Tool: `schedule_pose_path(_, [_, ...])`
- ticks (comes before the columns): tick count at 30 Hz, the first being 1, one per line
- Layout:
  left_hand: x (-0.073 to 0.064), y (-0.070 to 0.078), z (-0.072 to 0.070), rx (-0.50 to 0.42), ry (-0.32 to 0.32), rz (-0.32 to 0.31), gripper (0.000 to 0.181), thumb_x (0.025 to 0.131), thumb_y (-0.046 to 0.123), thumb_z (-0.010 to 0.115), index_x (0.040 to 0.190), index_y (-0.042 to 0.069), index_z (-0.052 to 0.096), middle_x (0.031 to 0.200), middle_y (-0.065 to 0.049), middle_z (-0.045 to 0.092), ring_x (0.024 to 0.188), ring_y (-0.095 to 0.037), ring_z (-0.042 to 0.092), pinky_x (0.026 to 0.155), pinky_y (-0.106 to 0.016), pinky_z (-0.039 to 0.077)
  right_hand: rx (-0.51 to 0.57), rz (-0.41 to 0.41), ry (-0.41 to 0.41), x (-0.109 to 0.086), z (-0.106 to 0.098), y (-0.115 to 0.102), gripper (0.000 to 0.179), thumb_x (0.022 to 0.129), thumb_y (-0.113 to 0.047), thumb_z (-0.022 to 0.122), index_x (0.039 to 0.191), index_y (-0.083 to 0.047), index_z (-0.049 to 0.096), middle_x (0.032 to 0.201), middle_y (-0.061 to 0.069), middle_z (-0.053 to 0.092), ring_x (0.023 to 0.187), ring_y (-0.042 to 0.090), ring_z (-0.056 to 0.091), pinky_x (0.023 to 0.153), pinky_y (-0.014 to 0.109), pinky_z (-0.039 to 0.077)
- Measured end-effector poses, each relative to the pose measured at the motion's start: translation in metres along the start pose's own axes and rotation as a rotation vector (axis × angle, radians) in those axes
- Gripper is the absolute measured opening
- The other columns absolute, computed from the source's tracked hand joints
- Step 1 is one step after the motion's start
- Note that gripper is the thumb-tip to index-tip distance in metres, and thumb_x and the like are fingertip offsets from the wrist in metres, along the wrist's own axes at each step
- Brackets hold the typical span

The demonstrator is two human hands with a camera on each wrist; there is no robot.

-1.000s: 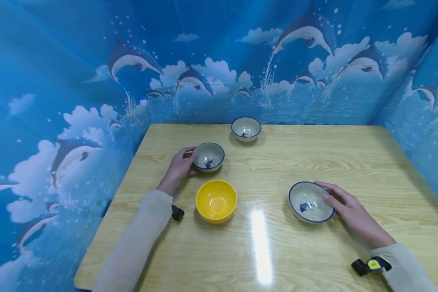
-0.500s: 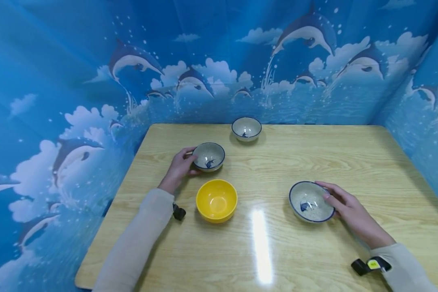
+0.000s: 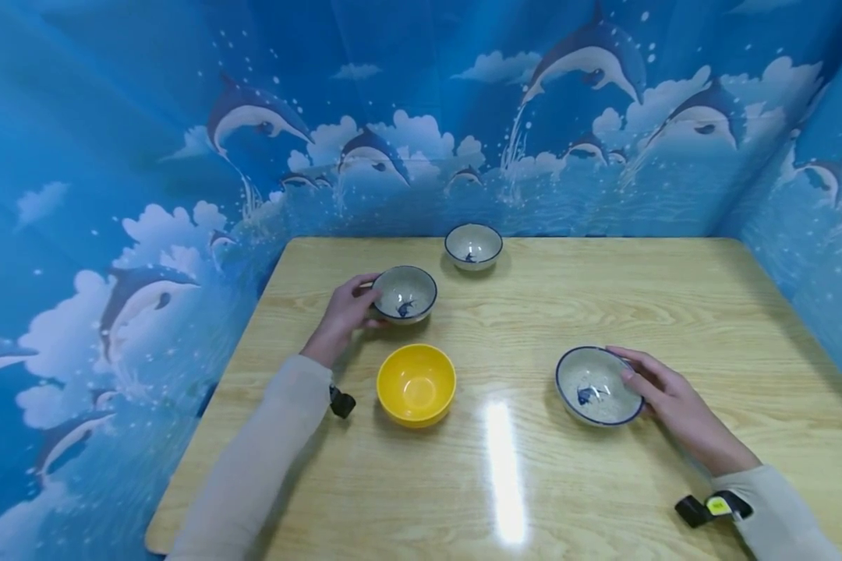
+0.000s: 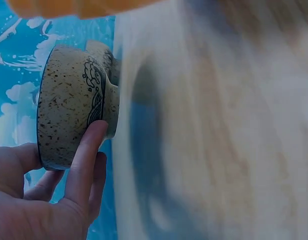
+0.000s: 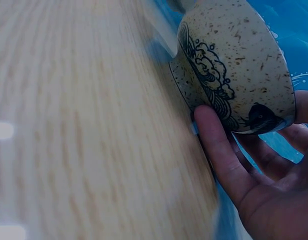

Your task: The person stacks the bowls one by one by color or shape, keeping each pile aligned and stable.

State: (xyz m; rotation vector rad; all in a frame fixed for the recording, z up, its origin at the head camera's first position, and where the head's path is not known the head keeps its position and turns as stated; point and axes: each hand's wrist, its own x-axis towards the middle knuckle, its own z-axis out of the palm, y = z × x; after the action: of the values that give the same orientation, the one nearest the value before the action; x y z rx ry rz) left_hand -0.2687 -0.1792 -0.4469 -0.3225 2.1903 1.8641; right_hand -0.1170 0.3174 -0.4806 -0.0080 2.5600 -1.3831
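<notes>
1 left-held bowl [image 3: 405,293] now slightly higher

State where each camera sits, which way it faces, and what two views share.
Head: worn on the head, facing forward and down over table, yellow bowl and backdrop; left hand, right hand and sleeves show.
Left wrist: worn there, facing the outside of the left bowl, table at frame right; part of the left hand shows.
Right wrist: worn there, facing the outside of the right bowl, table at frame left; part of the right hand shows.
Shared: head and left wrist both show the left bowl.
</notes>
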Motion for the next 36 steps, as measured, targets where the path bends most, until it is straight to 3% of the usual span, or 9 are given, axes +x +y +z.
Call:
schedule_pose_path(15, [-0.015,0.04,0.022,0.022,-0.088,0.027,0.046,0.112,0.018,0.062,0.158,0.021,0.057,0.154,-0.016,0.057,0.13,-0.036,0.066,0.084,-0.042,0.07,0.006,-0.011,0.001,0.0,0.0,0.003,0.059,0.117,-0.047,0.044,0.171,-0.024,0.038,0.161,0.015,0.044,0.116,-0.001,0.049,0.08,0.022,0.054])
schedule_pose_path(21, [-0.024,0.057,0.04,0.061,-0.122,0.041,0.044,0.112,0.019,0.063,0.155,0.024,0.06,0.151,-0.014,0.06,0.128,-0.039,0.067,0.088,-0.048,0.07,0.021,-0.003,0.002,0.0,-0.001,0.004,0.059,0.117,-0.047,0.045,0.171,-0.024,0.038,0.155,0.013,0.046,0.111,0.003,0.051,0.078,0.024,0.055])
schedule_pose_path(27, [-0.031,0.069,0.06,0.118,-0.191,0.077,0.043,0.112,0.021,0.064,0.155,0.025,0.06,0.152,-0.01,0.062,0.127,-0.035,0.067,0.082,-0.042,0.07,0.028,0.001,-0.001,0.001,-0.001,0.006,0.059,0.117,-0.047,0.045,0.171,-0.024,0.038,0.157,0.013,0.047,0.111,0.003,0.052,0.078,0.024,0.055])
schedule_pose_path(36, [-0.043,0.081,0.088,0.109,-0.3,0.093,0.045,0.113,0.018,0.061,0.157,0.023,0.058,0.156,-0.011,0.06,0.129,-0.036,0.067,0.084,-0.046,0.07,0.046,-0.014,0.002,0.002,-0.001,0.005,0.057,0.117,-0.046,0.046,0.17,-0.024,0.039,0.146,0.007,0.049,0.107,0.006,0.051,0.076,0.025,0.054])
